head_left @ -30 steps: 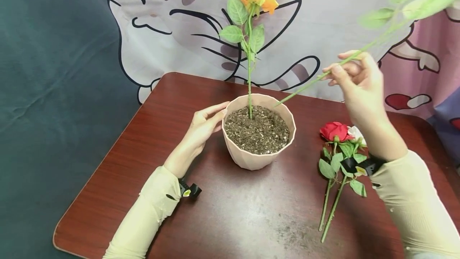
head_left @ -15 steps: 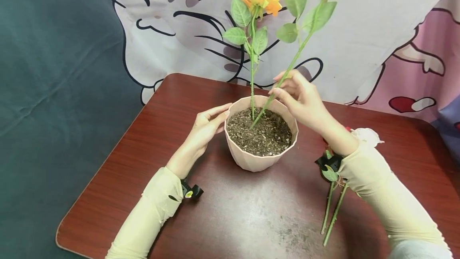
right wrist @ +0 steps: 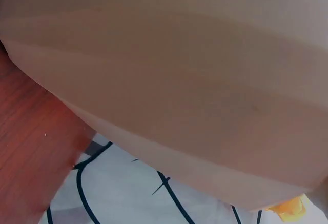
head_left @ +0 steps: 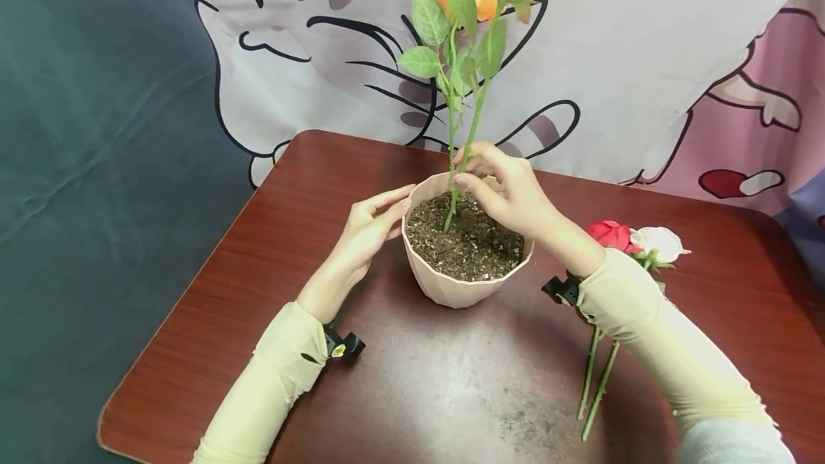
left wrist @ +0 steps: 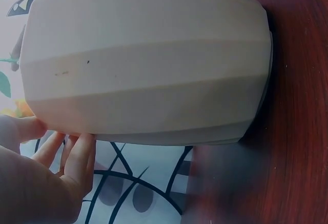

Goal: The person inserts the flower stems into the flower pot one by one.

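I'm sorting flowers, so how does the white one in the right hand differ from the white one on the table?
Pose: the held white flower is nearly upright, stem reaching into the pot; the loose white flower lies on the table.
Hold: the right hand pinches the held white flower's stem; the loose white flower is unheld.
Both have white blooms with green beneath.

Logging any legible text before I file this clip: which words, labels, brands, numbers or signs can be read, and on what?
None can be read.
Pot: small dark marks, no visible lettering.
Backdrop: cartoon drawings, no visible lettering.
Black device at the left wrist: yellowish patch, too small to read.
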Demonstrator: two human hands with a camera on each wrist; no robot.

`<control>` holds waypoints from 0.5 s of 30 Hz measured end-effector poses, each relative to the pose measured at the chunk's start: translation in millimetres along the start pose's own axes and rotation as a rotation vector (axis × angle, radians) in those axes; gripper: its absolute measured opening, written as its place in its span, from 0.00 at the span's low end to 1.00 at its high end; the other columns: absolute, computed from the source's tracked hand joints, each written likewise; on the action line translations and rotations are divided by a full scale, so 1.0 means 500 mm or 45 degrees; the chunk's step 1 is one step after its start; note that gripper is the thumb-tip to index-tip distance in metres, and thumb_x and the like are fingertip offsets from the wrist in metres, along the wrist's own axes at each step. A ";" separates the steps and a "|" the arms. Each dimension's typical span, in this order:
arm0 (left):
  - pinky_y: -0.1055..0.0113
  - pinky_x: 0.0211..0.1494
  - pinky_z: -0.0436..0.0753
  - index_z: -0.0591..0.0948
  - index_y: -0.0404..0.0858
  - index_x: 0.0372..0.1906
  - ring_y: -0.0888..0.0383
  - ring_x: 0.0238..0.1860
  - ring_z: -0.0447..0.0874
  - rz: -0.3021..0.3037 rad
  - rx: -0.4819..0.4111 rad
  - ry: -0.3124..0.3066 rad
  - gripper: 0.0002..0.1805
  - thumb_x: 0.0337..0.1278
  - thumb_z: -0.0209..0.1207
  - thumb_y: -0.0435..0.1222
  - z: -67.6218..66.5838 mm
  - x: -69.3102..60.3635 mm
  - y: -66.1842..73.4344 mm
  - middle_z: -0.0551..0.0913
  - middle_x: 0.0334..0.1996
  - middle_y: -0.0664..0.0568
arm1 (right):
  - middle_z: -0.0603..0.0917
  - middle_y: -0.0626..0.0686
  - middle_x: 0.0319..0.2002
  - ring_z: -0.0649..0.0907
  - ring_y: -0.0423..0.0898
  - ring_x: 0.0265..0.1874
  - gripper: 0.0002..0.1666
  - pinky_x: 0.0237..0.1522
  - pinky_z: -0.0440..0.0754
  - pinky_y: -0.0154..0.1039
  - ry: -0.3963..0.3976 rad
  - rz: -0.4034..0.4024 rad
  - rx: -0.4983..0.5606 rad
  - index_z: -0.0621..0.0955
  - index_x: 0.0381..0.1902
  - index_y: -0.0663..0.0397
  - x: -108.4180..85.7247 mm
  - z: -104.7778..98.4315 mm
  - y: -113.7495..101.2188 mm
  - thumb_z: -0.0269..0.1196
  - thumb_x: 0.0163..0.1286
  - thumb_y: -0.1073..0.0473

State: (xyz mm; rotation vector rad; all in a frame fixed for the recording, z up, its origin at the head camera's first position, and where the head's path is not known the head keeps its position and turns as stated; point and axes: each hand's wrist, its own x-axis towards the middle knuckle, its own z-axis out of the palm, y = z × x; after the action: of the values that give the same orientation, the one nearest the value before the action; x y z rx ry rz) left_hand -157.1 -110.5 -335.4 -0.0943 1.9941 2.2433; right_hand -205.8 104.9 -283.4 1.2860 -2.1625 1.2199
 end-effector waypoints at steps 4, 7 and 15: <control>0.65 0.52 0.79 0.78 0.44 0.58 0.60 0.50 0.78 -0.006 0.008 -0.004 0.19 0.62 0.57 0.39 0.000 0.000 -0.001 0.78 0.54 0.50 | 0.84 0.52 0.28 0.82 0.42 0.27 0.10 0.30 0.78 0.28 -0.044 -0.012 -0.018 0.76 0.40 0.61 -0.002 0.012 0.007 0.63 0.60 0.70; 0.65 0.52 0.79 0.78 0.44 0.58 0.60 0.51 0.78 -0.011 0.016 -0.004 0.19 0.62 0.57 0.39 -0.001 -0.002 -0.002 0.78 0.54 0.50 | 0.84 0.52 0.28 0.82 0.42 0.27 0.09 0.29 0.77 0.29 -0.064 -0.009 -0.005 0.76 0.39 0.61 -0.002 0.022 0.010 0.63 0.60 0.71; 0.65 0.52 0.79 0.77 0.44 0.59 0.58 0.53 0.77 -0.009 0.037 0.001 0.19 0.63 0.56 0.39 -0.001 -0.001 0.000 0.77 0.56 0.51 | 0.82 0.47 0.28 0.81 0.37 0.28 0.09 0.30 0.77 0.31 -0.161 -0.105 -0.086 0.78 0.40 0.57 0.000 0.047 0.001 0.64 0.61 0.65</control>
State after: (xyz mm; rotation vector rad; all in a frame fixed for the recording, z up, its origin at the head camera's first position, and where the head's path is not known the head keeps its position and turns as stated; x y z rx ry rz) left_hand -156.8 -111.1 -335.1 -0.0992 2.0233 2.2093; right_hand -203.3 86.0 -297.1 1.4436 -2.1929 1.0507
